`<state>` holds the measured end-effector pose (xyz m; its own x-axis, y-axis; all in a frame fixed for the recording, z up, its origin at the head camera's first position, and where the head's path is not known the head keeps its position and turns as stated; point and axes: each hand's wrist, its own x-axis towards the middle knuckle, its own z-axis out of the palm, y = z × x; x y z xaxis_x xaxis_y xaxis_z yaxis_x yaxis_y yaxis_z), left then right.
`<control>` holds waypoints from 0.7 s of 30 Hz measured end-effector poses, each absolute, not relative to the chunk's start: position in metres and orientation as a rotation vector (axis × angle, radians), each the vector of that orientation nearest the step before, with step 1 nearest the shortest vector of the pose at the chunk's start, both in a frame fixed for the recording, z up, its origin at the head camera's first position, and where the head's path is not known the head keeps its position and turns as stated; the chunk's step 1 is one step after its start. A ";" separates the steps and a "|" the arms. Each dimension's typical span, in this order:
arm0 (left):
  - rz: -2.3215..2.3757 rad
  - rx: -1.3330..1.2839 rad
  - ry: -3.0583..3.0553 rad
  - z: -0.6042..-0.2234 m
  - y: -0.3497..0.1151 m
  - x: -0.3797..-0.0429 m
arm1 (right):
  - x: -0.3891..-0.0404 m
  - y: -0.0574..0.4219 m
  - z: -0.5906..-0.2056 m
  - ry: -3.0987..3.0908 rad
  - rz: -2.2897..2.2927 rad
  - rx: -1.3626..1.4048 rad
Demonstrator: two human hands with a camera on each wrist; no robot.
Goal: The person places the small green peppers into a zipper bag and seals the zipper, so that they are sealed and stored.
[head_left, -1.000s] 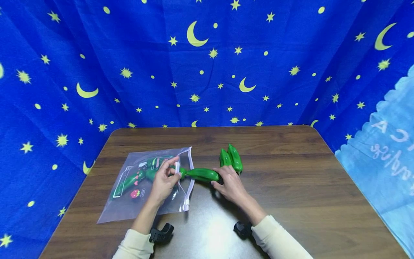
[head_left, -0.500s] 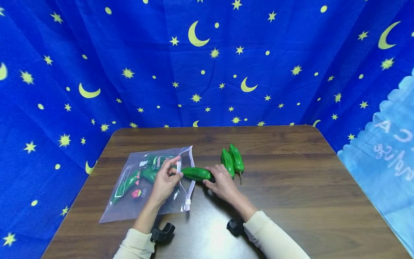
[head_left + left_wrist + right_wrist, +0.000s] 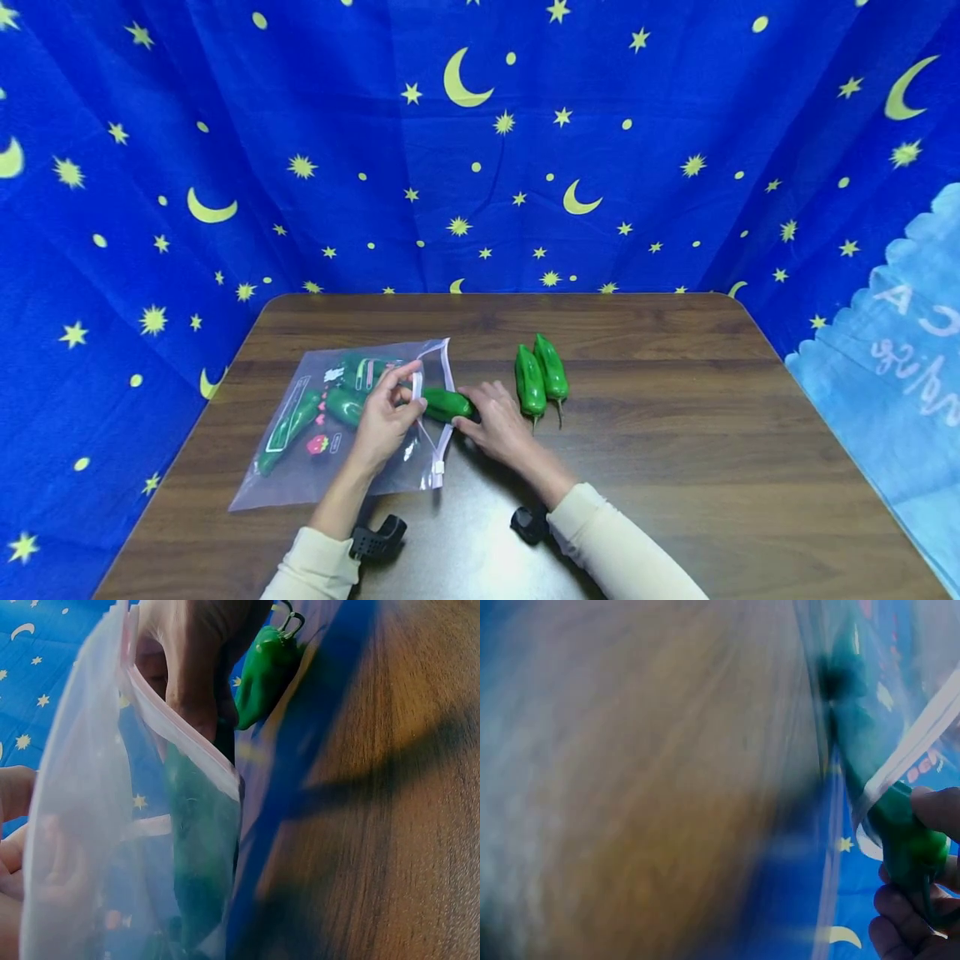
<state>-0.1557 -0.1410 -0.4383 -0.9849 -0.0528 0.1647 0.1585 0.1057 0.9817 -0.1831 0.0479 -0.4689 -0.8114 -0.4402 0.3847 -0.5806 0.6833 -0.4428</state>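
Observation:
A clear zip bag (image 3: 258, 487) with a white slider rim lies on the table, its mouth facing right. My left hand (image 3: 384, 427) pinches the upper edge of that mouth between thumb and fingers, lifting it into a gap. Through the gap passes a green pepper (image 3: 447, 404), tip first. My right hand (image 3: 497, 423) grips this pepper by its stem end, outside the rim, as the right wrist view shows with the pepper (image 3: 911, 844) half behind the white strip. Inside the bag lie several more green peppers (image 3: 291, 432), partly hidden by printing and my left hand.
Two green peppers, one nearer (image 3: 530, 383) and one farther (image 3: 552, 368), lie side by side just right of my right hand. The brown wooden table (image 3: 675, 433) ends at a blue star-and-moon curtain (image 3: 480, 167). A light blue cloth (image 3: 900, 350) hangs at right.
My right hand has moved left, sliding the green pepper from outside the mouth into the bag up to its stem end. My left hand has kept its pinch on the rim.

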 end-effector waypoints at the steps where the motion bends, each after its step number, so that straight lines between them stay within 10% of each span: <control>1: -1.993 -0.108 -2.219 -0.438 -0.141 -0.156 | -0.183 0.046 -0.469 -2.656 0.820 0.823; 21: -2.021 -0.113 -2.228 -0.439 -0.140 -0.156 | -0.186 0.023 -0.469 -2.744 0.679 0.947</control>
